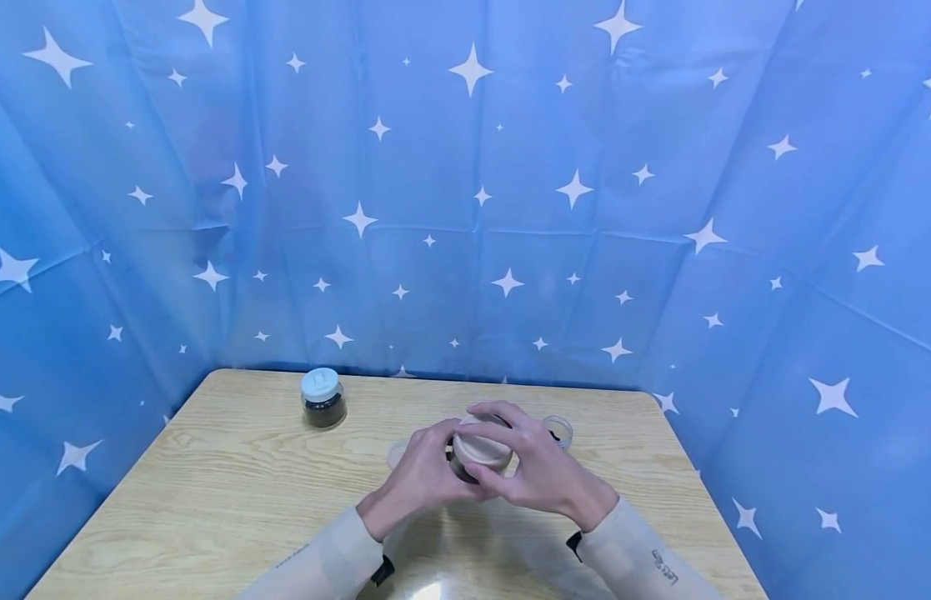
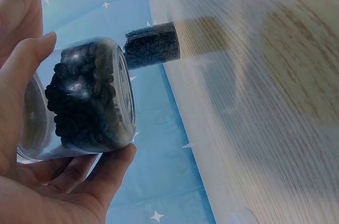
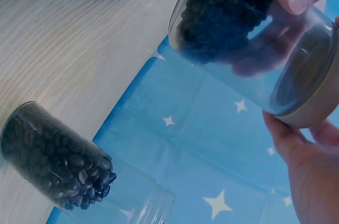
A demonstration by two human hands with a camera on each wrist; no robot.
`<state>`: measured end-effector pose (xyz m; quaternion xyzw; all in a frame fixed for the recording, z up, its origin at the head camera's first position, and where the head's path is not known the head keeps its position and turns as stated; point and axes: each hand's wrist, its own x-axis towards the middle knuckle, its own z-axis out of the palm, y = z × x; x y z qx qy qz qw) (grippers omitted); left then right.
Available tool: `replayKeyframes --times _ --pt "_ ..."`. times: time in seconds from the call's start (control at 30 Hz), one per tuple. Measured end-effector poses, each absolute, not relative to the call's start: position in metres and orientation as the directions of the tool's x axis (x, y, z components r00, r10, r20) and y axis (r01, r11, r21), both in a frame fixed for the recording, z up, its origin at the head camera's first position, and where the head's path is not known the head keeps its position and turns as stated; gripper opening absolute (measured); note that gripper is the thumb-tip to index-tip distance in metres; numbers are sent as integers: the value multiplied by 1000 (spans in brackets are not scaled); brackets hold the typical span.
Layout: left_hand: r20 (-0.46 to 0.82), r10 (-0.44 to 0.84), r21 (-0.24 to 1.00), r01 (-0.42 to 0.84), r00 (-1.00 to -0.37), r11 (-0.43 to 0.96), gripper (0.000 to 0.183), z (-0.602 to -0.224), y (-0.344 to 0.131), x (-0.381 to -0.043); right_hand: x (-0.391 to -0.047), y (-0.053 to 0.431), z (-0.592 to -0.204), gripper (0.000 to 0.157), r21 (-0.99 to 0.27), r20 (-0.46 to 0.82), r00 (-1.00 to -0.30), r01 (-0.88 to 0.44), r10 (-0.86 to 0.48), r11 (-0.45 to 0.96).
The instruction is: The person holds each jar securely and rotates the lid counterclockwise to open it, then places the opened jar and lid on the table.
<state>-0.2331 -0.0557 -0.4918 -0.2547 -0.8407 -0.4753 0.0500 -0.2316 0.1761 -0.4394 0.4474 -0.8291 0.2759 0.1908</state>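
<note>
Between both hands is a clear glass jar (image 2: 85, 91) part filled with dark beans that look like coffee beans, lifted off the table. My left hand (image 1: 427, 468) grips the glass body, thumb on one side and fingers beneath it in the left wrist view. My right hand (image 1: 536, 467) holds the pale beige lid (image 1: 483, 446) from above, fingers curled over its rim. In the right wrist view the lid (image 3: 312, 97) sits on the mouth of the jar. Behind the right hand stands a second bean jar (image 3: 58, 160) with no lid on it, partly hidden in the head view.
A third jar (image 1: 324, 404) with a light blue lid and dark contents stands at the back left of the wooden table (image 1: 232, 475). A small pale, round item (image 1: 396, 454) lies beside the left hand, partly covered. A blue star-patterned curtain (image 1: 435, 183) hangs behind the table.
</note>
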Motion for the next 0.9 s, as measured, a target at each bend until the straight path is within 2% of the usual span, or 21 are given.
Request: replayKeyframes --times 0.33,0.63,0.9 --pt "338 364 754 481 -868 448 78 -493 -54 -234 -230 175 -438 50 -302 536 -565 -822 -628 482" --pt "358 349 735 492 -866 466 83 -493 -51 -235 -230 173 -439 54 -257 541 -571 -811 -618 525" --pt "376 340 715 503 -862 486 77 -494 -48 -237 -221 166 -441 63 -245 561 -644 -729 -520 639"
